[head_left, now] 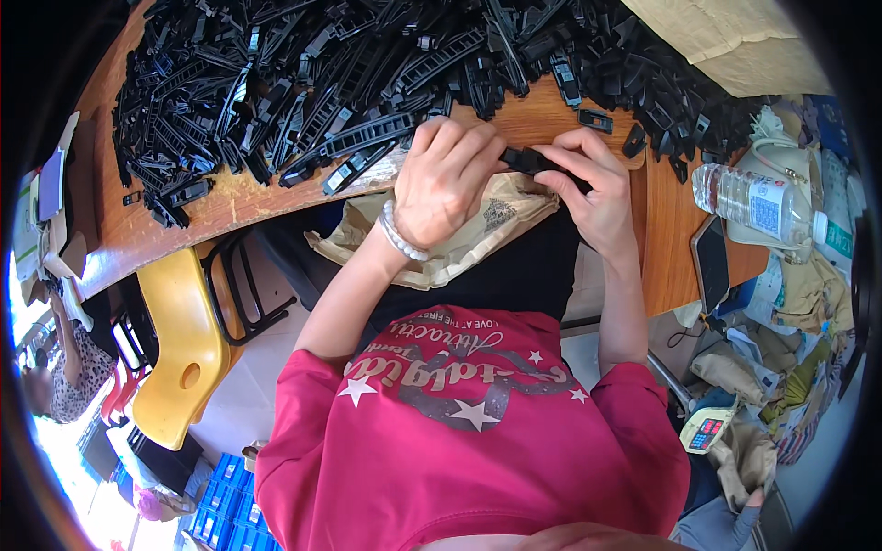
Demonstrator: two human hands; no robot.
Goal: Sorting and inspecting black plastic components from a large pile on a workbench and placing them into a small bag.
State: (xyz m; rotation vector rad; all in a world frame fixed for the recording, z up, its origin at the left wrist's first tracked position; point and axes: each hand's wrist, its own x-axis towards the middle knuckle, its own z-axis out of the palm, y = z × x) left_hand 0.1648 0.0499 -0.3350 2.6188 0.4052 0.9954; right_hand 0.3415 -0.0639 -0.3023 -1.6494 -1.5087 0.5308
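Note:
Between my two hands, just over the table's front edge, is a small black plastic piece (525,162). My right hand (593,184) pinches its right end between thumb and fingers. My left hand (446,179), with a white bead bracelet at the wrist, has curled fingertips closed at the piece's left end; its thumb is hidden. A large heap of long, ladder-like black plastic strips (367,138) spreads over the wooden table (211,225) beyond my left hand. Smaller black plastic parts (661,101) are piled beyond my right hand. Under my hands a brown paper bag (450,253) lies across my lap.
To the right stand a clear water bottle (758,202) lying on its side and a dark phone (709,262) at the table edge. Brown paper (726,37) covers the far right corner. A yellow chair (179,340) stands at left, with another person (78,367) beyond it.

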